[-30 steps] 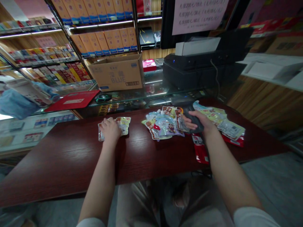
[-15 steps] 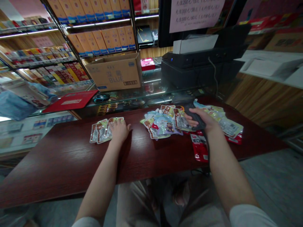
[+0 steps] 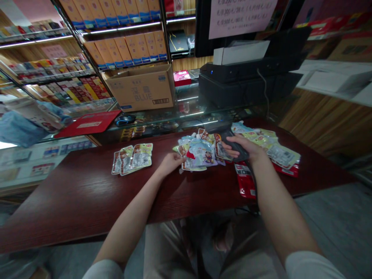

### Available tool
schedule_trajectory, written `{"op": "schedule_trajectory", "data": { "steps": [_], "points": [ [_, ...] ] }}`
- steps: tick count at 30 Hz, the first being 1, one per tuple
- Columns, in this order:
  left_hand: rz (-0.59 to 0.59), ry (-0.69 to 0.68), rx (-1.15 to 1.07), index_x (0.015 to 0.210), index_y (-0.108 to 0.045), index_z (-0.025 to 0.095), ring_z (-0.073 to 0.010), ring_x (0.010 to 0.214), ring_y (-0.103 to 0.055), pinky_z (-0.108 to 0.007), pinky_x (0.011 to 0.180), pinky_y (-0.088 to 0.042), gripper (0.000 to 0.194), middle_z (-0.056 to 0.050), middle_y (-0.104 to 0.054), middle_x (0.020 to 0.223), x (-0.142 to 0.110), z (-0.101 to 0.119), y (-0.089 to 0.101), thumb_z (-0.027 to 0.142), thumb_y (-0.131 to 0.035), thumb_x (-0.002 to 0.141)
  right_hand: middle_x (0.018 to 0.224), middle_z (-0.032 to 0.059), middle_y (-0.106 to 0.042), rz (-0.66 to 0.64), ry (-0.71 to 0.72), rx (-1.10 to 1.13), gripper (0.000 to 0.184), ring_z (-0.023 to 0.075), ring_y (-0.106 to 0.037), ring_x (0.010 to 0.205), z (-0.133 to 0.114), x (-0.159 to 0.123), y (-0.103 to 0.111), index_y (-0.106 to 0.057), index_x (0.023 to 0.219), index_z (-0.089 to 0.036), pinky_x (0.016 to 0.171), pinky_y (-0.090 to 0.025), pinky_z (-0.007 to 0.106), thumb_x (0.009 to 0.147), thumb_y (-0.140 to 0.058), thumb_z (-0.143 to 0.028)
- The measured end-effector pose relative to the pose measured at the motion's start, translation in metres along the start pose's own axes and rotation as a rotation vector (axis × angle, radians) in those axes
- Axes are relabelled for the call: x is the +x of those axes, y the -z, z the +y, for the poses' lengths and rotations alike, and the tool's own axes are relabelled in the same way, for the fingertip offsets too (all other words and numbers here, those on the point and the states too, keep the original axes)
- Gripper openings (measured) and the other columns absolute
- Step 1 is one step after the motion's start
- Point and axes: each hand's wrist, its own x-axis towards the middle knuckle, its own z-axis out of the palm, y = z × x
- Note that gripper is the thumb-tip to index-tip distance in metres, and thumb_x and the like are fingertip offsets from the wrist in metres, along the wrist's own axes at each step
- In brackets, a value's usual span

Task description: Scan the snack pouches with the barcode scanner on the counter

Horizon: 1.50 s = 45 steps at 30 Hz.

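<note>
At the left edge of a mixed pile of shiny snack packets (image 3: 200, 153), my left hand (image 3: 171, 162) has its fingers closed on a packet's edge. A black handheld barcode scanner (image 3: 240, 150) is in my right hand (image 3: 252, 147), its head over the right side of that pile and its cord trailing down past my wrist. Several overlapping snack packets (image 3: 141, 158) lie flat to the left, untouched. Below my right hand lies a red packet (image 3: 245, 182), and more light green and clear packets (image 3: 281, 155) are heaped right of my wrist.
The dark red wooden table (image 3: 84, 193) ends just before my lap. Behind it, a glass counter holds a cardboard box (image 3: 142, 91), a mouse (image 3: 125, 120), a red folder (image 3: 88, 123) and a black cash register machine (image 3: 232, 89). Stocked shelves stand further back.
My left hand has left the packets on the left and moved right to the middle pile, closing on a packet. My right hand and the scanner have shifted slightly left.
</note>
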Motion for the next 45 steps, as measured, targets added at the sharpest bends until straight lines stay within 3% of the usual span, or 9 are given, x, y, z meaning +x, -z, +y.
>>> {"op": "schedule_trajectory", "data": {
  "steps": [5,12,20,27,31,36,40,43,45],
  "points": [
    [0.171,-0.121,-0.317,0.069,-0.055,0.019,-0.0119,0.055,-0.052,-0.024,0.056,-0.04,0.029,0.002,-0.058,0.061,0.001,0.002,0.009,0.045,-0.069,0.072,0.062,-0.0051,-0.05,0.0,0.002,-0.001,0.031,0.0037,-0.032,0.037,0.0,0.0,0.0,-0.044,0.079,-0.021,0.036,-0.03,0.019,0.084,-0.07,-0.038],
    [0.611,-0.354,-0.257,0.073,-0.049,0.021,-0.0112,0.063,-0.049,-0.022,0.062,-0.041,0.024,0.004,-0.05,0.067,-0.003,0.012,0.038,0.037,-0.066,0.08,0.062,-0.006,-0.049,-0.035,0.001,-0.002,0.033,0.0036,-0.033,0.036,-0.001,0.0,-0.003,-0.042,0.08,-0.022,0.035,-0.03,0.019,0.084,-0.07,-0.039],
    [0.562,-0.258,-0.627,0.078,-0.047,0.022,-0.0092,0.056,-0.052,-0.022,0.058,-0.045,0.035,0.006,-0.054,0.065,0.016,-0.009,0.043,0.045,-0.072,0.075,0.059,-0.0066,-0.051,-0.103,-0.061,0.02,0.03,0.0038,-0.034,0.034,0.007,0.008,-0.021,-0.043,0.082,-0.021,0.033,-0.028,0.018,0.081,-0.07,-0.033],
    [0.604,-0.305,-0.693,0.072,-0.049,0.021,-0.008,0.055,-0.05,-0.021,0.059,-0.043,0.036,0.007,-0.051,0.062,0.019,-0.008,0.037,0.042,-0.077,0.067,0.056,-0.0075,-0.048,-0.126,-0.084,0.016,0.029,0.0036,-0.034,0.034,0.01,0.011,-0.023,-0.044,0.082,-0.02,0.034,-0.029,0.018,0.081,-0.069,-0.034],
    [0.596,-0.255,-0.543,0.073,-0.051,0.02,-0.0092,0.056,-0.05,-0.022,0.059,-0.043,0.031,0.005,-0.054,0.064,0.014,-0.002,0.049,0.043,-0.073,0.07,0.06,-0.0069,-0.049,-0.126,-0.045,0.045,0.029,0.0031,-0.033,0.035,0.009,0.008,-0.019,-0.043,0.084,-0.021,0.034,-0.028,0.017,0.083,-0.069,-0.034],
    [0.483,-0.07,-0.028,0.076,-0.062,0.018,-0.0162,0.062,-0.057,-0.027,0.062,-0.045,0.028,0.0,-0.061,0.065,-0.001,-0.008,0.095,0.043,-0.07,0.07,0.061,-0.0064,-0.05,-0.113,0.024,0.072,0.028,0.0028,-0.032,0.035,0.006,0.004,-0.014,-0.043,0.082,-0.02,0.033,-0.029,0.018,0.082,-0.069,-0.031],
    [0.684,0.116,0.489,0.093,-0.068,0.01,-0.0328,0.094,-0.066,-0.044,0.086,-0.05,0.031,-0.018,-0.07,0.095,-0.013,-0.011,0.116,0.038,-0.059,0.081,0.06,-0.0058,-0.049,-0.128,0.037,0.078,0.028,0.0026,-0.031,0.035,0.004,0.003,-0.011,-0.043,0.076,-0.019,0.033,-0.029,0.018,0.084,-0.067,-0.032],
    [0.827,-0.037,0.72,0.121,-0.062,0.006,-0.0361,0.124,-0.056,-0.048,0.105,-0.041,0.045,-0.027,-0.06,0.128,-0.017,-0.002,0.107,0.036,-0.049,0.09,0.06,-0.0057,-0.049,-0.124,0.043,0.073,0.027,0.0029,-0.031,0.035,0.003,0.003,-0.011,-0.045,0.076,-0.019,0.033,-0.028,0.018,0.084,-0.067,-0.032],
    [0.656,-0.205,0.775,0.132,-0.058,0.01,-0.0305,0.133,-0.051,-0.045,0.111,-0.038,0.047,-0.022,-0.056,0.139,-0.017,0.005,0.092,0.035,-0.041,0.096,0.061,-0.0058,-0.049,-0.126,0.046,0.064,0.027,0.003,-0.031,0.035,0.003,0.003,-0.012,-0.045,0.077,-0.019,0.033,-0.028,0.019,0.084,-0.067,-0.032]
  ]
}}
